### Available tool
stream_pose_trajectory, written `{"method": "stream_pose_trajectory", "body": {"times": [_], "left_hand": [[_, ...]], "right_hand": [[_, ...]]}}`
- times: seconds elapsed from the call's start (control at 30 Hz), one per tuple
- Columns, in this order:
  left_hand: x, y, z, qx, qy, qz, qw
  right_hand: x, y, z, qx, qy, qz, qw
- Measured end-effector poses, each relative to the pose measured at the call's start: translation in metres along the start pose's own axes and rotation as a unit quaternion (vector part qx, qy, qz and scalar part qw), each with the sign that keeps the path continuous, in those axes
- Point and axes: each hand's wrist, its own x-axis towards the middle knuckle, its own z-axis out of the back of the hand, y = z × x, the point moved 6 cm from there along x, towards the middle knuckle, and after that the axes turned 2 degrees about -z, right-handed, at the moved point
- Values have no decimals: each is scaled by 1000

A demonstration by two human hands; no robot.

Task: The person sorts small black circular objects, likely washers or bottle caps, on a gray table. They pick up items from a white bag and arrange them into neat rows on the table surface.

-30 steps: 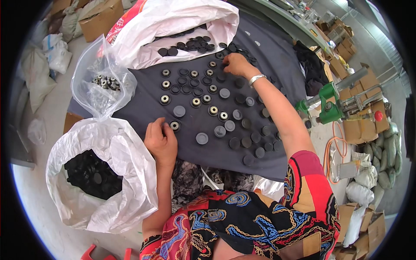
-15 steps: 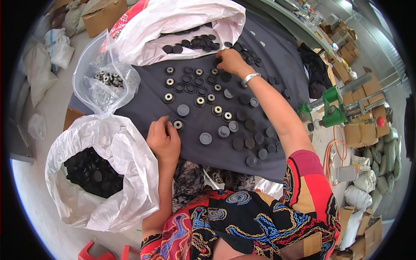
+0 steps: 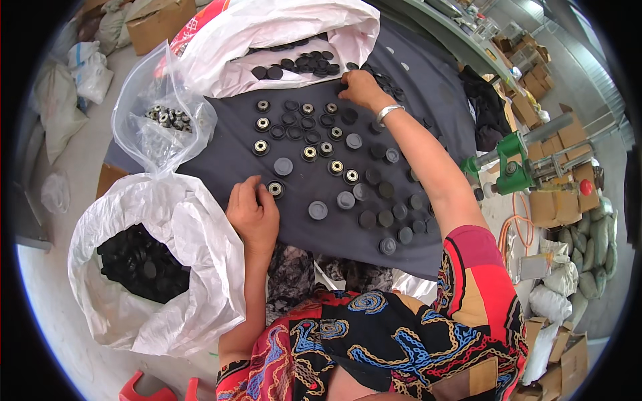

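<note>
Right hand point(image 3: 363, 89) at the near right of the red-and-white sack point(image 3: 281, 30), left hand point(image 3: 254, 214) closer to us

Since half a second ago our right hand has crept slightly away from us and rightward, by the sack's near right corner; our left hand has stayed put, well on our side of the sack. The right fingers are bent downward, a dark cap point(image 3: 349, 115) lying just on our side of them, and we cannot tell whether they grip anything. The left fingers curl loosely, the thumb just beside a ringed bearing point(image 3: 275, 190); whether they pinch something, we cannot tell either.

More bearings, with black rings point(image 3: 294, 132) and grey caps point(image 3: 317, 210), lie in loose rows on the sack's near side and look unmoved. Further dark caps spread to its near right, some close beside our right forearm.

For moving, the cloth-covered desk point(image 3: 235, 134) shows a bare strip at the sack's near left, between the clear bag point(image 3: 144, 144) and the first column of bearings. The desk's near edge curves before our lap, on the side away from the sack. A white bag point(image 3: 214, 287) crowds our left forearm, to the sack's near left; a green press point(image 3: 513, 167) stands to the sack's right
</note>
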Motion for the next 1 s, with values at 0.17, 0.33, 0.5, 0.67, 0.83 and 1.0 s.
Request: {"method": "stream_pose_trajectory", "body": {"times": [0.17,0.33,0.5,0.67,0.83,1.0], "left_hand": [[0,1,-1,1,1,4,1000],[0,2,-1,8,7,0,1000],[-1,2,-1,11,18,-2,1000],[-2,1,-1,0,12,-5,1000],[-1,1,3,8,9,-9,1000],[0,1,0,-3,5,-12,1000]], "right_hand": [[-10,2,10,-7,-23,-21,999],[1,22,21,48,-77,45,995],[47,33,2,27,-63,51,996],[80,27,-21,-51,-52,33,997],[82,16,-15,97,-33,21,994],[79,4,-1,94,-143,22,985]]}}
